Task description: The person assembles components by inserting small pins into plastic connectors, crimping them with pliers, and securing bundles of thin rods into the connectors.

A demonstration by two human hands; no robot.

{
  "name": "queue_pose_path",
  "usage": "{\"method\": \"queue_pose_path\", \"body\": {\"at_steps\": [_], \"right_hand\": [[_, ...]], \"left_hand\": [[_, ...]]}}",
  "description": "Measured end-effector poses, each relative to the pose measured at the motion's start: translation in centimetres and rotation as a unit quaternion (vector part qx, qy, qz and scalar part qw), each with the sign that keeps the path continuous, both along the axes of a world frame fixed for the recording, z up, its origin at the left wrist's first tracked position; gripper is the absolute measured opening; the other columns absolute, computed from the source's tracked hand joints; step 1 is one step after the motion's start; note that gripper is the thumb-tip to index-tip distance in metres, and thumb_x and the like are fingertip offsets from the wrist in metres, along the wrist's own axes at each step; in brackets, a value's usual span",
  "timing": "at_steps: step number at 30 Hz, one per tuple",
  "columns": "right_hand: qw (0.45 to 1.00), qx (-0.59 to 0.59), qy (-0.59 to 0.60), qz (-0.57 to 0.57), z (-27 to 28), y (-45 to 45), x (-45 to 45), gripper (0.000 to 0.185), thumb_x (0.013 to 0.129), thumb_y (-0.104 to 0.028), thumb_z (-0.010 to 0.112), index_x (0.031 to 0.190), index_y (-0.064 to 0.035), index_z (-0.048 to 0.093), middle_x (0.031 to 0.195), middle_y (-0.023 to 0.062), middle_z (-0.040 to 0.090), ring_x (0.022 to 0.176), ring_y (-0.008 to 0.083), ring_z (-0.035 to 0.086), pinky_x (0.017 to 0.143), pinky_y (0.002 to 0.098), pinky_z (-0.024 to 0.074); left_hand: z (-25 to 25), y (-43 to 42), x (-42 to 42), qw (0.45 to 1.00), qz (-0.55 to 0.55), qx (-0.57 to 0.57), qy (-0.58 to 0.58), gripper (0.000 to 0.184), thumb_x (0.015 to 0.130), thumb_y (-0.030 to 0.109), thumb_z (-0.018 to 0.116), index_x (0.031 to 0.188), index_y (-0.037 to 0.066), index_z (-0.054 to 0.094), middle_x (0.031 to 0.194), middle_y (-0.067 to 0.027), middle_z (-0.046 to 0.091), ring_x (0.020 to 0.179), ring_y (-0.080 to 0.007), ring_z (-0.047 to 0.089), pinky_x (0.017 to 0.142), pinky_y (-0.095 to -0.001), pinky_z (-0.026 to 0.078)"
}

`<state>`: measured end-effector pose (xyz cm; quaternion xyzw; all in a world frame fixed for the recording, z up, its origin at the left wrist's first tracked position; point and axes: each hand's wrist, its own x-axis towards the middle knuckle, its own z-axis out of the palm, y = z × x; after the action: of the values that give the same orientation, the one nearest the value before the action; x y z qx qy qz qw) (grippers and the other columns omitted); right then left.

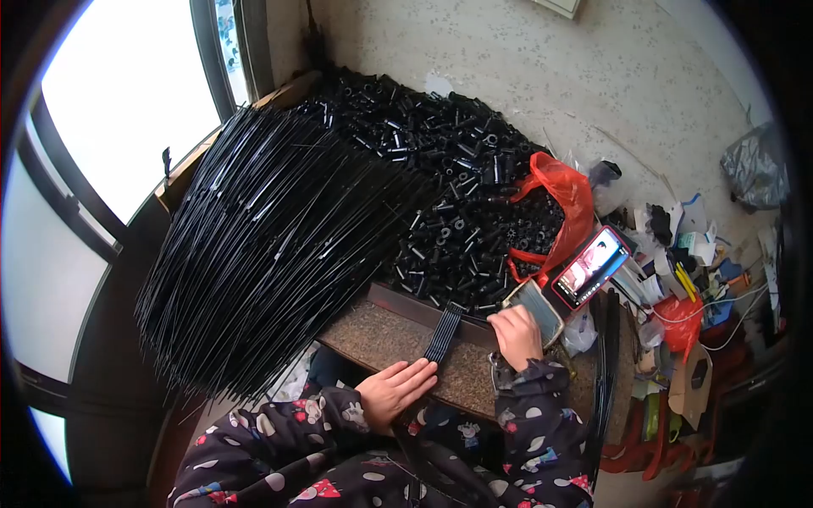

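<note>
My left hand lies flat at the table's front edge, fingers stretched out together. Its fingertips rest on the near end of a row of thin black rods, laid side by side. The far ends of these rods reach over a dark raised strip. To the right, my right hand is closed in a pinch beside a small open box with a pale rim. Whatever its fingertips hold is too small to make out.
A large sheaf of long black rods fills the left. Behind the strip is a heap of short black tubular parts. A red plastic bag holds small black pieces. A lit phone leans near it, with clutter at right.
</note>
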<state>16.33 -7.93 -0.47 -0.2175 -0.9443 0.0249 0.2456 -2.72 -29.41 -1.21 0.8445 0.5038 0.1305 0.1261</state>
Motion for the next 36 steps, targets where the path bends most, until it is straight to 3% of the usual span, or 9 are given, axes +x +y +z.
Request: {"method": "queue_pose_path", "body": {"at_steps": [12, 15, 16, 20, 24, 28, 32, 35, 36], "right_hand": [[0.987, -0.162, 0.000, -0.011, 0.0, -1.5, 0.2, 0.017, 0.074, 0.000, 0.056, 0.088, -0.0064, 0.064, 0.076, 0.0098, 0.055, 0.069, 0.0290, 0.057, 0.060, 0.0355, 0.0446], [0.987, -0.152, 0.038, -0.033, -0.9, -1.2, -0.3, 0.016, 0.074, 0.000, 0.057, 0.087, -0.0058, 0.064, 0.076, 0.0101, 0.055, 0.069, 0.0289, 0.057, 0.060, 0.0355, 0.0446], [0.989, -0.143, 0.031, -0.028, -0.9, -1.2, -0.4, 0.014, 0.076, -0.006, 0.057, 0.087, -0.0095, 0.065, 0.078, 0.0075, 0.055, 0.068, 0.0283, 0.057, 0.058, 0.0367, 0.0456], [0.984, -0.177, -0.015, -0.018, 0.0, -1.8, 0.0, 0.013, 0.077, -0.007, 0.056, 0.087, -0.0094, 0.064, 0.078, 0.0077, 0.056, 0.070, 0.0289, 0.058, 0.059, 0.0367, 0.0459], [0.984, -0.160, 0.073, -0.034, -1.7, -1.4, -1.6, 0.011, 0.079, -0.009, 0.056, 0.086, -0.0095, 0.063, 0.079, 0.0074, 0.057, 0.071, 0.0295, 0.058, 0.059, 0.0378, 0.0463], [0.988, -0.146, 0.041, -0.038, -1.7, -1.5, -3.4, 0.011, 0.079, -0.012, 0.057, 0.087, -0.0071, 0.062, 0.081, 0.0095, 0.058, 0.071, 0.0306, 0.058, 0.062, 0.0381, 0.0463], [0.960, -0.174, 0.175, -0.130, 0.9, 0.7, -0.8, 0.015, 0.072, -0.015, 0.065, 0.082, -0.0039, 0.064, 0.078, 0.0130, 0.058, 0.069, 0.0291, 0.058, 0.062, 0.0370, 0.0456], [0.974, -0.050, -0.013, -0.220, 0.1, 2.9, 3.9, 0.009, 0.070, -0.011, 0.065, 0.076, -0.0043, 0.064, 0.080, 0.0098, 0.056, 0.080, 0.0278, 0.055, 0.069, 0.0374, 0.0451], [0.977, -0.054, -0.017, -0.205, -0.1, 2.8, 4.2, 0.008, 0.070, -0.010, 0.065, 0.076, -0.0045, 0.064, 0.081, 0.0093, 0.056, 0.081, 0.0274, 0.055, 0.069, 0.0371, 0.0450]], "left_hand": [[-0.6, 0.1, -0.2, 0.999, 0.001, 0.032, -0.027, 0.070, 0.076, 0.032, 0.050, 0.133, -0.001, 0.029, 0.140, -0.0176, 0.027, 0.130, -0.0281, 0.028, 0.102, -0.0386, 0.026], [-0.8, 0.1, 0.0, 0.999, 0.009, 0.036, -0.026, 0.074, 0.073, 0.034, 0.052, 0.134, -0.001, 0.028, 0.141, -0.0172, 0.026, 0.130, -0.0282, 0.028, 0.102, -0.0388, 0.026], [-0.8, 0.1, 0.0, 0.999, 0.007, 0.032, -0.017, 0.075, 0.072, 0.035, 0.052, 0.134, 0.000, 0.028, 0.141, -0.0172, 0.026, 0.130, -0.0282, 0.028, 0.102, -0.0388, 0.026], [-0.7, 0.1, -0.1, 0.999, 0.006, 0.016, -0.035, 0.079, 0.069, 0.035, 0.054, 0.135, 0.000, 0.027, 0.141, -0.0170, 0.025, 0.130, -0.0283, 0.027, 0.103, -0.0388, 0.025], [-1.0, 0.0, 0.2, 0.999, 0.011, 0.033, -0.033, 0.082, 0.067, 0.036, 0.055, 0.135, 0.000, 0.027, 0.141, -0.0167, 0.025, 0.130, -0.0281, 0.027, 0.103, -0.0387, 0.025], [-0.9, -0.1, 0.2, 0.998, 0.015, 0.038, -0.046, 0.086, 0.065, 0.038, 0.058, 0.135, 0.000, 0.026, 0.142, -0.0170, 0.024, 0.131, -0.0281, 0.026, 0.103, -0.0389, 0.025], [-0.6, -0.2, 0.2, 0.999, 0.005, 0.026, -0.023, 0.088, 0.064, 0.039, 0.059, 0.135, -0.001, 0.025, 0.142, -0.0180, 0.023, 0.131, -0.0293, 0.025, 0.103, -0.0396, 0.024], [-0.1, -0.3, 0.3, 1.000, 0.004, 0.022, -0.002, 0.087, 0.066, 0.042, 0.059, 0.135, -0.001, 0.026, 0.142, -0.0189, 0.023, 0.131, -0.0306, 0.025, 0.103, -0.0404, 0.024], [0.2, -0.4, 0.4, 1.000, 0.005, 0.026, 0.005, 0.088, 0.067, 0.045, 0.059, 0.134, -0.001, 0.026, 0.141, -0.0195, 0.024, 0.131, -0.0314, 0.025, 0.103, -0.0409, 0.024]]}}
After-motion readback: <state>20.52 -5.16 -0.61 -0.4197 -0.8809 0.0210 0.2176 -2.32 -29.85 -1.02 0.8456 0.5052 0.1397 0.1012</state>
